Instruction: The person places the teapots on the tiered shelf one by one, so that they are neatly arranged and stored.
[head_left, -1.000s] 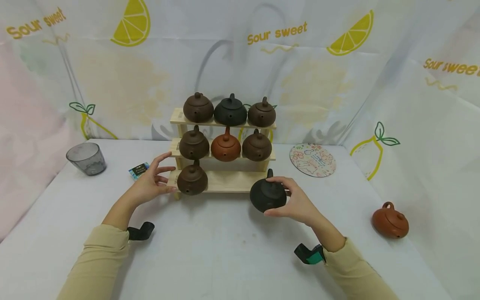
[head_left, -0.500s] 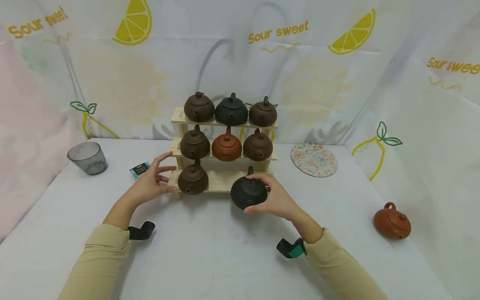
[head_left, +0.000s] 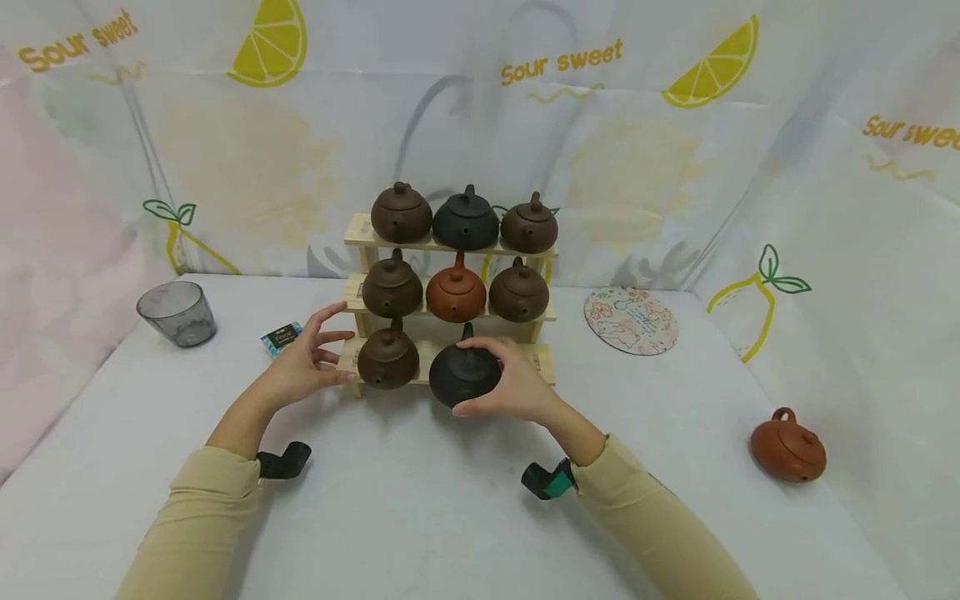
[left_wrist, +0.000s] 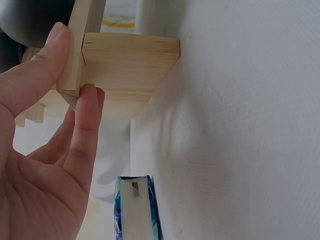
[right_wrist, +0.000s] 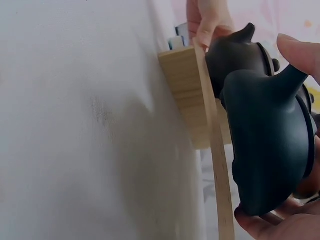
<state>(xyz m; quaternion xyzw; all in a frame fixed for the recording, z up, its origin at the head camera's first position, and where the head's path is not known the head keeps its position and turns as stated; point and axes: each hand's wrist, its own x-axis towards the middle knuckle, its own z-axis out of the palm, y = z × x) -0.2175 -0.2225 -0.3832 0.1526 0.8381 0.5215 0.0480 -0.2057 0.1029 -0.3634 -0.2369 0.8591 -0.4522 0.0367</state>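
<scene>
A three-tier wooden display rack (head_left: 542,360) stands at the back of the table. My right hand (head_left: 521,387) grips a black teapot (head_left: 454,379), thumb at the front and fingers on the far side, at the middle of the bottom tier. In the right wrist view the black teapot (right_wrist: 265,145) overlaps the shelf edge, between fingertips and thumb. Left of it on that tier sits a brown teapot (head_left: 387,360). My left hand (head_left: 298,367) holds the rack's left end; in the left wrist view thumb and fingers pinch the shelf board (left_wrist: 75,60).
The upper tiers bear brown teapots (head_left: 392,287), a red-clay teapot (head_left: 455,296) and another black teapot (head_left: 466,223). A grey glass (head_left: 180,315) and a small blue packet (head_left: 281,337) lie left. At right are a round patterned mat (head_left: 632,322) and a red-clay teapot (head_left: 786,448).
My right hand has carried the black teapot leftward from the rack's right end to the middle of the bottom tier. The left hand keeps its place on the rack.
</scene>
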